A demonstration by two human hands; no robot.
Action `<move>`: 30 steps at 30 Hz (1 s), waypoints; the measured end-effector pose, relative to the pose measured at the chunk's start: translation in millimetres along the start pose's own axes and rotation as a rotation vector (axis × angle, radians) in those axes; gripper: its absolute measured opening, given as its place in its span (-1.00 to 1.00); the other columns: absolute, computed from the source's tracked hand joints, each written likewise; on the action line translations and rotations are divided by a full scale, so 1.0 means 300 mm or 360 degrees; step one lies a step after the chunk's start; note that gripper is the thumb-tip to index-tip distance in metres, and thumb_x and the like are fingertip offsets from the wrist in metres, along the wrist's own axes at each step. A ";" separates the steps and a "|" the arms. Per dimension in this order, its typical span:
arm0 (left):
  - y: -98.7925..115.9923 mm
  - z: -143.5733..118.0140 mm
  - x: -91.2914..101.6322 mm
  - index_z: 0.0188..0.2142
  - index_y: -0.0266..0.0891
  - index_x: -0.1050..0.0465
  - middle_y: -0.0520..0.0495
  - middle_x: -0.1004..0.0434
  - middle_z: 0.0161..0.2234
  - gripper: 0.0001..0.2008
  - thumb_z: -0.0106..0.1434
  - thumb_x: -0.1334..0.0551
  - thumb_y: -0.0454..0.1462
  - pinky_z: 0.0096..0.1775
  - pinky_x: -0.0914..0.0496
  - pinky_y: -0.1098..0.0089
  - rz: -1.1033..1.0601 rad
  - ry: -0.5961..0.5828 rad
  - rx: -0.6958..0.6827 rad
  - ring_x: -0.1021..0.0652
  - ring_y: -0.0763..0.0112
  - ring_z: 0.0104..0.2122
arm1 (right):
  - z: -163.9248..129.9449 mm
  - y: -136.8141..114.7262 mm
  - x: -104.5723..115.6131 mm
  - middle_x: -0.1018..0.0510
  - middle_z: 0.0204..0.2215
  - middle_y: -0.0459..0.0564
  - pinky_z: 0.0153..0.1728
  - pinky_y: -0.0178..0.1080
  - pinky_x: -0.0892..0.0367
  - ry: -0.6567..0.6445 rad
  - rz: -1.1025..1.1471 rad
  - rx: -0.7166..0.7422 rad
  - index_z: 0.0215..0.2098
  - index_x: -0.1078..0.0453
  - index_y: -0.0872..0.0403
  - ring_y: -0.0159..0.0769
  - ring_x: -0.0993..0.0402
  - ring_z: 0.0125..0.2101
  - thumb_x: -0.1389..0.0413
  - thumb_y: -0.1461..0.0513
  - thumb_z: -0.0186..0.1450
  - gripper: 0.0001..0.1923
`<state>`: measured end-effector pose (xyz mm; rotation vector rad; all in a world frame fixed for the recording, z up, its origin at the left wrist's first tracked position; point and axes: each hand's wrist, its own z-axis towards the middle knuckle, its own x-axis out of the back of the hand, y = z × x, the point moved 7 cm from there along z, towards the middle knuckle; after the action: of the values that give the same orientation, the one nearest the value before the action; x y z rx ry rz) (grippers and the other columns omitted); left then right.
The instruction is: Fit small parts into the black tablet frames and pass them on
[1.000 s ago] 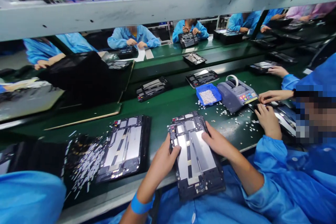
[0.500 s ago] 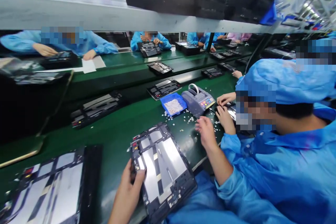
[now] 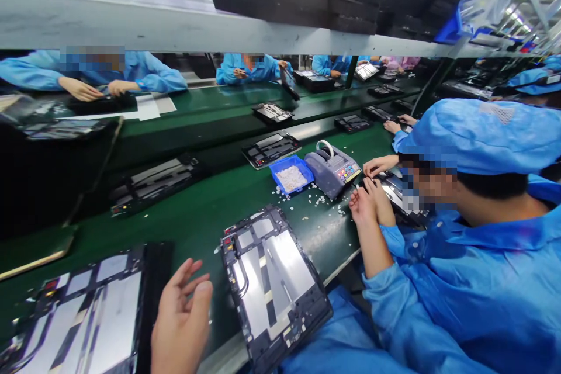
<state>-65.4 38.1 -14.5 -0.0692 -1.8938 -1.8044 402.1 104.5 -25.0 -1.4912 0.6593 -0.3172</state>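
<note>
The open tablet frame [image 3: 274, 283] lies flat in the lower centre of the frame. Its near corner overhangs the edge of the green surface [image 3: 197, 216], likely so it sits close to the person's body and within easy reach of either hand. Neither hand holds it.

The left hand [image 3: 182, 315] hovers just beside its left edge at the bottom of the frame. The palm is turned inward and the fingers [image 3: 188, 280] are loosely spread, empty and touching nothing.

The right hand [image 3: 362, 205] is stretched out to the centre right, well apart from the frame, among the scattered white bits [image 3: 318, 198] and near the grey tape dispenser [image 3: 332, 170]. Its fingers look drawn together, but I cannot tell whether they pinch anything.

The blue tray [image 3: 274, 168] of small white pieces stands just left of the dispenser. Both sit between this person and the neighbour in the blue cap, so either can seemingly draw from them. A neighbour's hand [image 3: 377, 165] rests by the dispenser's right side.

A second tablet frame [image 3: 83, 310] lies at lower left.
</note>
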 end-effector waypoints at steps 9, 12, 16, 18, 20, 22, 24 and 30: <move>0.299 0.023 -0.251 -0.05 -0.23 -0.50 -0.13 -0.62 -0.21 -0.62 0.21 -0.30 -0.08 -0.18 -0.51 0.29 -0.0455 -0.0564 -0.0065 -0.61 0.27 -0.23 | -0.428 0.046 -0.481 -0.57 -0.47 -0.10 -0.56 -0.39 -0.30 -0.0833 0.0394 -0.0451 -0.29 -0.41 0.04 -0.41 -0.44 -0.53 -0.35 -0.07 0.17 -0.59; 0.325 0.031 -0.311 -0.14 -0.24 -0.49 -0.07 -0.60 -0.30 -0.67 0.18 -0.35 -0.10 -0.28 -0.47 0.35 -0.0723 -0.0628 0.0059 -0.58 0.34 -0.34 | -0.507 0.028 -0.583 -0.53 -0.52 -0.13 -0.55 -0.39 -0.31 -0.1068 0.0278 -0.0421 -0.34 -0.45 0.06 -0.42 -0.42 -0.56 -0.32 -0.06 0.21 -0.63; 0.265 0.055 -0.231 -0.31 -0.22 -0.46 0.02 -0.52 -0.42 -0.79 0.24 -0.31 -0.12 -0.34 -0.38 0.41 -0.0708 -0.0388 0.0016 -0.49 0.42 -0.43 | -0.499 0.055 -0.628 -0.61 -0.43 -0.06 -0.51 -0.35 -0.33 -0.1253 0.0000 -0.0300 -0.22 -0.50 0.07 -0.37 -0.48 -0.51 -0.20 -0.01 0.32 -0.69; 0.228 0.084 -0.134 -0.31 -0.22 -0.47 0.01 -0.52 -0.40 -0.81 0.27 -0.29 -0.13 -0.31 -0.37 0.42 -0.0574 -0.0161 -0.0069 -0.48 0.43 -0.40 | -0.445 0.054 -0.624 -0.66 -0.32 -0.01 -0.40 -0.28 -0.39 -0.1266 -0.0310 -0.0031 -0.16 -0.52 0.05 -0.30 -0.55 -0.41 -0.12 0.09 0.39 -0.76; 0.201 0.115 -0.060 -0.31 -0.21 -0.49 0.01 -0.53 -0.39 -0.82 0.25 -0.30 -0.14 -0.30 -0.36 0.41 -0.0405 -0.0079 -0.0102 -0.48 0.41 -0.39 | -0.396 0.027 -0.636 -0.68 -0.22 0.02 -0.18 -0.19 -0.42 -0.1319 -0.0690 0.0440 -0.14 -0.55 0.04 -0.23 -0.57 -0.23 -0.07 0.20 0.42 -0.80; 0.188 0.141 -0.031 -0.33 -0.21 -0.50 0.00 -0.55 -0.38 -0.82 0.21 -0.31 -0.14 -0.28 -0.38 0.39 -0.0239 -0.0164 -0.0096 -0.50 0.38 -0.37 | -0.385 0.007 -0.675 -0.66 -0.11 0.05 -0.01 -0.13 -0.36 -0.1486 -0.1023 0.0951 -0.07 -0.56 0.03 -0.17 -0.53 -0.09 -0.07 0.29 0.43 -0.77; 0.184 0.155 -0.034 -0.33 -0.21 -0.52 -0.01 -0.57 -0.38 -0.81 0.18 -0.31 -0.13 -0.26 -0.40 0.36 -0.0119 -0.0285 -0.0089 -0.53 0.34 -0.35 | -0.403 0.011 -0.721 -0.63 -0.07 0.07 0.00 -0.13 -0.32 -0.1686 -0.1271 0.1335 0.02 -0.55 0.03 -0.16 -0.47 -0.08 -0.07 0.32 0.44 -0.72; 0.144 0.158 -0.043 -0.24 -0.22 -0.53 0.03 -0.55 -0.42 -0.78 0.18 -0.30 -0.14 -0.29 -0.38 0.36 0.0010 -0.0347 -0.0025 -0.53 0.35 -0.40 | -0.489 0.045 -0.805 -0.54 -0.04 0.08 -0.16 -0.17 -0.21 -0.1979 -0.1696 0.1944 0.23 -0.44 -0.09 -0.17 -0.33 -0.17 -0.02 0.28 0.51 -0.63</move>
<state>-53.2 91.6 21.1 -0.2878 -2.0236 -1.8720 123.6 126.3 19.4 -0.4445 -1.2186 -0.3869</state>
